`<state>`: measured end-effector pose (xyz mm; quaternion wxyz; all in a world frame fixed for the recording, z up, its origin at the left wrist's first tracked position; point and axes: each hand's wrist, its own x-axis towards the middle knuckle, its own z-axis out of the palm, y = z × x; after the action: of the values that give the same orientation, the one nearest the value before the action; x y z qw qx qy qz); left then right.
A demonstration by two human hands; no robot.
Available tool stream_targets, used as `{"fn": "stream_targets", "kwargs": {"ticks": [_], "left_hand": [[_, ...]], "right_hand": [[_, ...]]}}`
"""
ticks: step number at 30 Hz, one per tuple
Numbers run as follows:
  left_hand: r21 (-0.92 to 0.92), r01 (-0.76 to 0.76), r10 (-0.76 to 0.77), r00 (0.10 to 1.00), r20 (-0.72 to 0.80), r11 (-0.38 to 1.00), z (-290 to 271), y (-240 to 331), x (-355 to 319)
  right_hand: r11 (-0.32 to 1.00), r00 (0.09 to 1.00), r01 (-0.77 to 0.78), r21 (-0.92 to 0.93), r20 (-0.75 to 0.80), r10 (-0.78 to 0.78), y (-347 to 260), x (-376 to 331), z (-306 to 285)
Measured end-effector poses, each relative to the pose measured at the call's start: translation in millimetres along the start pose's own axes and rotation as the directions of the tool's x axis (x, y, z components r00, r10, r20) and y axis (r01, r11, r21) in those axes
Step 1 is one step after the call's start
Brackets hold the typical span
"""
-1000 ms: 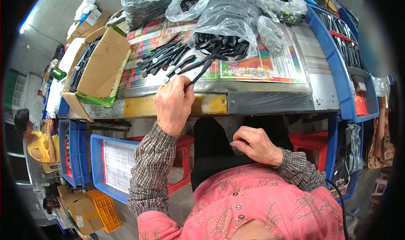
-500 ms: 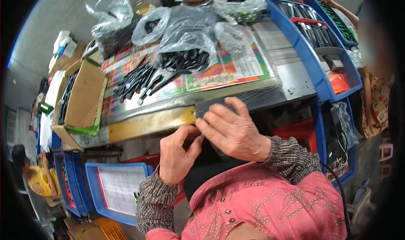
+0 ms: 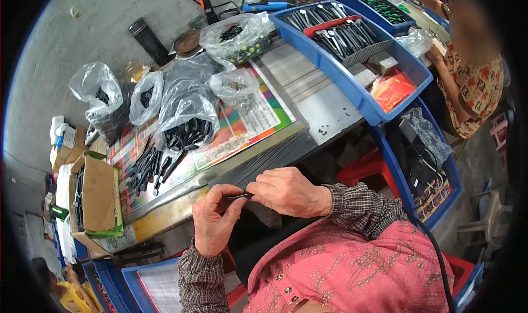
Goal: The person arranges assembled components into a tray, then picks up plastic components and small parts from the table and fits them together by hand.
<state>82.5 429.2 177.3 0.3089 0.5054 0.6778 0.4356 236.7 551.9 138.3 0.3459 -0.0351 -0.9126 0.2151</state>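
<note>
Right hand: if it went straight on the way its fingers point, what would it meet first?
Probably the small dark piece that the left hand pinches, then that hand itself. The right hand seems right at the piece, though exact contact is hard to judge.

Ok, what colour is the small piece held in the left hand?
Head view: the small piece looks black.

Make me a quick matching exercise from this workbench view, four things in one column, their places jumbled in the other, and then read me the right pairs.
Things:
1. small black piece
2. cardboard box
3. red packet
4. red plastic stool

Places:
A. inside the blue tray
B. below the table edge
C. between the left hand and right hand
D. at the table's left end

Pairs: 1-C, 2-D, 3-A, 4-B.
</note>
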Motion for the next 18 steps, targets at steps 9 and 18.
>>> {"fn": "stream_targets", "kwargs": {"ticks": [9,18], "left_hand": [[-0.228,0.045,-0.035,0.998,0.046,0.973,22.4,19.4,32.9],[-0.652,0.062,-0.025,0.997,0.066,0.756,55.1,8.4,43.9]], "right_hand": [[0.953,0.982,-0.155,0.26,-0.065,0.178,21.4,-15.1,-19.7],[0.885,0.955,-0.227,0.407,-0.086,0.284,26.5,-18.9,-37.1]]}}
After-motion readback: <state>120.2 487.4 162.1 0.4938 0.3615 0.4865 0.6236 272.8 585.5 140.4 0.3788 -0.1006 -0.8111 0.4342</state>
